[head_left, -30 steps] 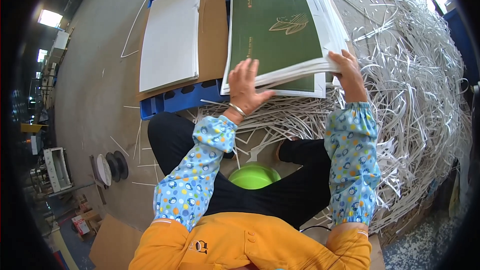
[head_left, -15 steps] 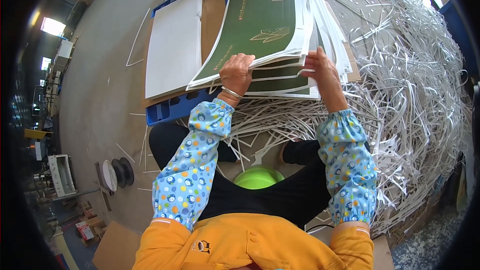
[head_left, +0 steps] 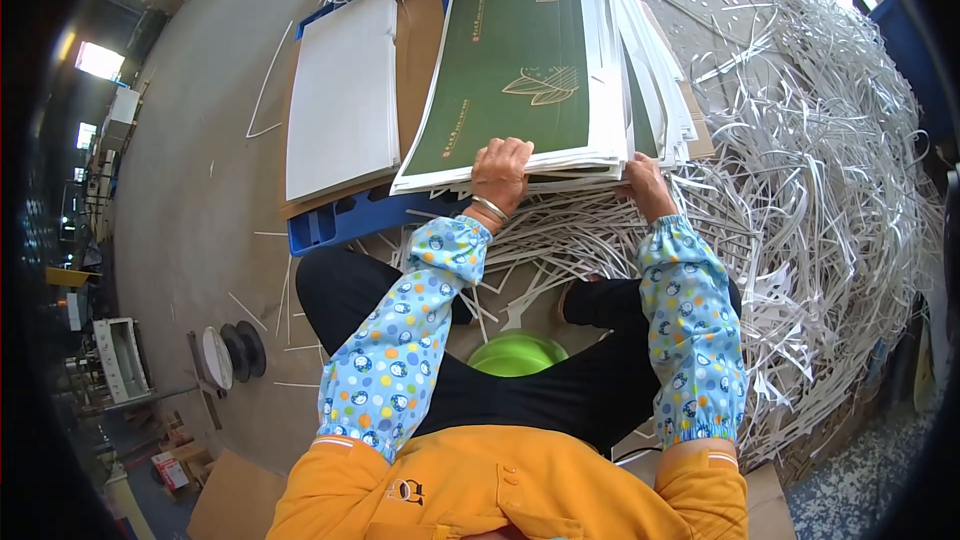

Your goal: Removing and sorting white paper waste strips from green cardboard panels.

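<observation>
Head view: we see the left hand [head_left: 502, 176] curled over the near edge of the green sheets [head_left: 515, 70], its fingers closed on them. The right hand [head_left: 650, 186] bends in at their near right corner, touching the edge; we cannot tell whether it grips. The sheets, bordered in white, show 2 gold leaf designs and lie unevenly stacked, the top ones left of those beneath. To their left, we find a white stack [head_left: 343, 85] on cardboard [head_left: 423, 30], over a blue pallet [head_left: 365, 217]. Pale strips [head_left: 820, 190] heap at right on the floor [head_left: 200, 220]. We note a green bowl [head_left: 517, 352] between the person's legs [head_left: 345, 305]; patterned blue sleeves [head_left: 385, 370] cover both forearms.
</observation>
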The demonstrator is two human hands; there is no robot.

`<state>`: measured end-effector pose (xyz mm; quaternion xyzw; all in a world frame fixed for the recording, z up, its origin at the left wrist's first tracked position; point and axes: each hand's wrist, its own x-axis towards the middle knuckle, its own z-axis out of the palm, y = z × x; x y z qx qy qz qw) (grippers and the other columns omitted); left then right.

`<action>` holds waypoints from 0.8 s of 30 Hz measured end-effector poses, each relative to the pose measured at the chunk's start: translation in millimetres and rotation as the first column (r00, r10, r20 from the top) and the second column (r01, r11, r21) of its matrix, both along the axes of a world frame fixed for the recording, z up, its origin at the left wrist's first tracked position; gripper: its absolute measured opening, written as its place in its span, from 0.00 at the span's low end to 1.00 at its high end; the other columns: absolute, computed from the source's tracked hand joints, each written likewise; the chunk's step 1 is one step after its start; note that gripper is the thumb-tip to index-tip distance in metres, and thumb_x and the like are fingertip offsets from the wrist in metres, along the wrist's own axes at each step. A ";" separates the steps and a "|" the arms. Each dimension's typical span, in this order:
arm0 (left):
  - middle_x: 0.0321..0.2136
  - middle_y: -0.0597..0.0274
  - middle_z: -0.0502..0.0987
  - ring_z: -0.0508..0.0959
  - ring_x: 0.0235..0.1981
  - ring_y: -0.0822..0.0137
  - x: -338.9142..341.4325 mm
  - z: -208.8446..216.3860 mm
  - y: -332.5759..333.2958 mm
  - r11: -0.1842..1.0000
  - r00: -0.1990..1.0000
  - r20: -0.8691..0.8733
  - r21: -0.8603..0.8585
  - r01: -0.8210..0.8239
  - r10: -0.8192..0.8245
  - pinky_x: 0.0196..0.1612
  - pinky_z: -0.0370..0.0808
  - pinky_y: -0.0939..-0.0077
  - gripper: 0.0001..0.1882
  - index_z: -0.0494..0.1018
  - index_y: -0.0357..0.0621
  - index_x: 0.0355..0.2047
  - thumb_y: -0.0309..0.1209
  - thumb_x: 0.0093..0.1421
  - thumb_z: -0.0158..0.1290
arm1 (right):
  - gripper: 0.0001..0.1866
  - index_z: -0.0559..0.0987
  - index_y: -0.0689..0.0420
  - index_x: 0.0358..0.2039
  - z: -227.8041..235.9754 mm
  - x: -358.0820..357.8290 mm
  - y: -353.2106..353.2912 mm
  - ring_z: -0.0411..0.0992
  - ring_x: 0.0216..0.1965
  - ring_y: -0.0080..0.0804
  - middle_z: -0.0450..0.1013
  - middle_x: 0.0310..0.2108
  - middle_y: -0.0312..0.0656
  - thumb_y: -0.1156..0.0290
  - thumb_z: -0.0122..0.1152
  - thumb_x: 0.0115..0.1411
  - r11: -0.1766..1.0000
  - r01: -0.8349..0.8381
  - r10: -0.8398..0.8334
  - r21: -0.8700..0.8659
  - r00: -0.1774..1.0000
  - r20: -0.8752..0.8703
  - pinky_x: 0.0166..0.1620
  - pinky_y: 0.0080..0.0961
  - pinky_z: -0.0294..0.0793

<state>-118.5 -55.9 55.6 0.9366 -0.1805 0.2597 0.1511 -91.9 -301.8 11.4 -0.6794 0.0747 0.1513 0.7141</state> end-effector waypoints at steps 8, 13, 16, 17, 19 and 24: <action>0.41 0.54 0.67 0.66 0.43 0.57 -14.4 -16.3 -6.3 0.994 0.977 -0.189 -0.062 0.089 -0.099 0.44 0.63 0.67 0.27 0.64 0.40 0.46 0.36 0.45 0.54 | 0.11 0.67 0.59 0.39 46.8 13.6 39.3 0.70 0.33 0.34 0.69 0.32 0.41 0.73 0.41 0.55 0.876 0.300 -0.204 0.376 0.940 -0.275 0.34 0.32 0.72; 0.38 0.59 0.70 0.69 0.40 0.60 -7.8 -16.9 -9.2 0.987 0.996 -0.071 -0.146 -0.069 0.059 0.42 0.66 0.67 0.23 0.68 0.42 0.41 0.35 0.43 0.54 | 0.15 0.63 0.64 0.43 80.1 0.9 66.4 0.71 0.35 0.38 0.67 0.37 0.48 0.79 0.39 0.52 0.812 0.266 -0.172 0.520 0.960 -0.221 0.35 0.32 0.77; 0.31 0.63 0.72 0.72 0.33 0.62 6.0 -7.8 -1.3 0.981 0.990 0.056 -0.157 -0.116 0.127 0.34 0.69 0.70 0.14 0.71 0.45 0.35 0.28 0.45 0.50 | 0.14 0.63 0.63 0.43 92.2 -2.8 74.4 0.70 0.36 0.35 0.67 0.38 0.46 0.78 0.42 0.54 0.819 0.210 -0.129 0.535 0.974 -0.184 0.37 0.33 0.75; 0.30 0.63 0.72 0.72 0.31 0.61 10.5 -2.7 3.2 0.982 0.991 0.078 -0.159 -0.097 0.111 0.33 0.69 0.70 0.13 0.71 0.45 0.34 0.28 0.45 0.49 | 0.14 0.62 0.64 0.43 94.7 -2.6 75.8 0.71 0.36 0.37 0.67 0.38 0.48 0.79 0.42 0.54 0.773 0.179 -0.106 0.609 0.982 -0.154 0.36 0.32 0.76; 0.25 0.62 0.72 0.72 0.26 0.60 15.5 7.2 9.6 0.984 0.990 0.111 -0.161 -0.071 0.089 0.29 0.70 0.69 0.07 0.71 0.47 0.29 0.29 0.47 0.49 | 0.14 0.61 0.67 0.43 98.4 -2.5 79.4 0.71 0.37 0.40 0.67 0.38 0.50 0.79 0.42 0.55 0.704 0.124 -0.077 0.699 0.992 -0.098 0.37 0.31 0.77; 0.21 0.62 0.70 0.72 0.24 0.60 16.6 26.3 10.6 0.985 0.990 0.091 -0.138 -0.098 0.112 0.27 0.69 0.69 0.04 0.70 0.49 0.25 0.33 0.48 0.50 | 0.13 0.61 0.66 0.43 110.1 -7.4 94.0 0.71 0.38 0.41 0.67 0.39 0.50 0.76 0.41 0.57 0.673 0.124 -0.089 0.729 0.992 -0.086 0.39 0.33 0.76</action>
